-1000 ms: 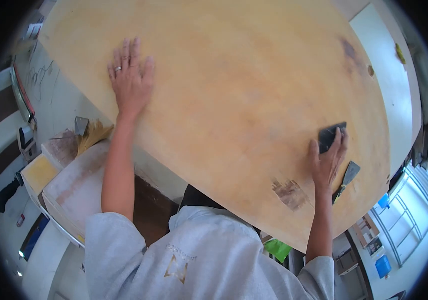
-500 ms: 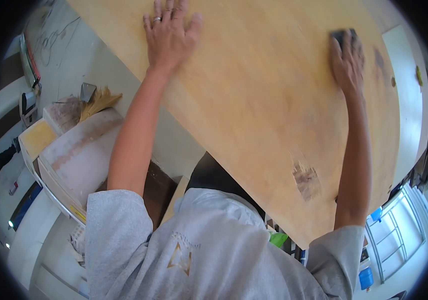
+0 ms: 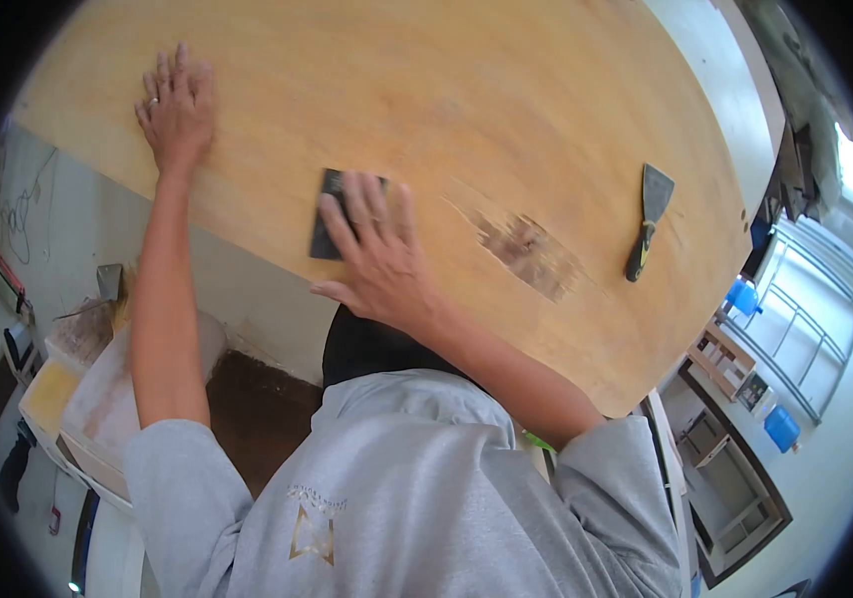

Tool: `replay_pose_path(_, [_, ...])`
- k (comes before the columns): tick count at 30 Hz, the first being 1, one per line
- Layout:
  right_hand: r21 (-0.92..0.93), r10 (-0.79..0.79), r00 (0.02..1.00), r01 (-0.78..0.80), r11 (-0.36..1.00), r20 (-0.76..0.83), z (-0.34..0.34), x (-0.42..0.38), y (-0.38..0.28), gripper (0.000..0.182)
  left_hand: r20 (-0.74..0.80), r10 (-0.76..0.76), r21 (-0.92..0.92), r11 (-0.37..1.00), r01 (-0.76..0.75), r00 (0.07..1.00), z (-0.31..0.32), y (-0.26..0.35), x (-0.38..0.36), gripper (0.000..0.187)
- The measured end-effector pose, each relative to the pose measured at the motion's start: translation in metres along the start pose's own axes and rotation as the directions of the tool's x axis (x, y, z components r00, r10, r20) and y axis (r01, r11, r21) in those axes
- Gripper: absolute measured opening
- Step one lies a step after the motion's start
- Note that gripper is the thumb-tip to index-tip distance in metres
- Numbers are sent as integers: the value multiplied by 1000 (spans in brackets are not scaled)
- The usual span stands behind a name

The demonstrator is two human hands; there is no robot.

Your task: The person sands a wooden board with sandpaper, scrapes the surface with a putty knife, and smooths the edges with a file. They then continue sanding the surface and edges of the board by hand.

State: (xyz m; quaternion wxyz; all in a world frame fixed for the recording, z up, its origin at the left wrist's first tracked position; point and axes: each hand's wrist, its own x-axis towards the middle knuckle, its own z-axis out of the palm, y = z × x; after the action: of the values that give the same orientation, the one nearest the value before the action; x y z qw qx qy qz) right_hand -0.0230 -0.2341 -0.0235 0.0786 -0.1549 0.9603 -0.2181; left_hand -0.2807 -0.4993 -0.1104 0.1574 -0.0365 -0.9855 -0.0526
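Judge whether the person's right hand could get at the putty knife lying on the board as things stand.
Probably yes: the right hand presses a dark sanding pad, and only bare board separates it from the putty knife, though it must leave the pad.

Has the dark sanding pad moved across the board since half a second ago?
Yes. The sanding pad under the right hand now lies left of the dark worn patch, near the board's close edge.
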Motion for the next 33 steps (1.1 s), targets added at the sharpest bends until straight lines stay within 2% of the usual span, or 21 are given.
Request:
replay_pose_path(6, [-7,310,949,-310,951,57,-26,-178,42,114,30,122,-27,992,-121,992,-22,59,-63,64])
replay_pose_path(9, [-85,397,918,-396,914,-1,-28,-266,64,101,59,157,-63,986,-154,986,-38,95,-89,64])
replay_pose_path(12, [-136,323,943,-332,934,-79,-20,-338,88,87,59,233,-86,970,-228,971,-46,122,-114,64])
replay_pose_path(13, [-69,338,933,-347,935,-121,-21,-356,87,75,70,234,-85,970,-228,970,-49,129,-120,64])
replay_pose_path(14, [-103,327,940,-337,936,-101,-24,-370,90,72,80,234,-83,970,-228,969,-52,133,-123,64])
replay_pose_path(16, [-164,307,950,-311,936,-48,-34,-390,95,65,93,231,-73,972,-225,968,-53,136,-129,63])
replay_pose_path(17, [-117,330,939,-339,933,-91,-37,-396,96,59,93,230,-67,972,-225,969,-53,135,-128,63])
replay_pose_path(20, [-63,401,896,-419,906,-189,-53,-398,105,57,115,214,-71,976,-207,970,-55,135,-127,63])
replay_pose_path(21, [-111,408,888,-437,893,-210,-57,-393,104,57,126,205,-77,977,-196,971,-55,136,-126,63])
replay_pose_path(24, [-30,512,804,-545,838,-303,-50,-369,97,56,104,214,-66,976,-208,971,-54,136,-126,62])
replay_pose_path(25, [-115,499,806,-555,824,-317,-46,-365,100,54,90,218,-69,975,-212,972,-52,135,-124,62])
replay_pose_path(28, [-170,431,784,-548,819,-447,-50,-377,126,52,74,223,-73,973,-218,972,-48,135,-123,62])
replay_pose_path(30, [-165,504,683,-665,728,-529,-64,-394,162,48,85,217,-63,975,-212,973,-48,135,-124,62])
replay_pose_path(33, [69,653,400,-819,570,-644,-51,-396,211,47,68,225,-57,974,-221,972,-52,138,-123,62])
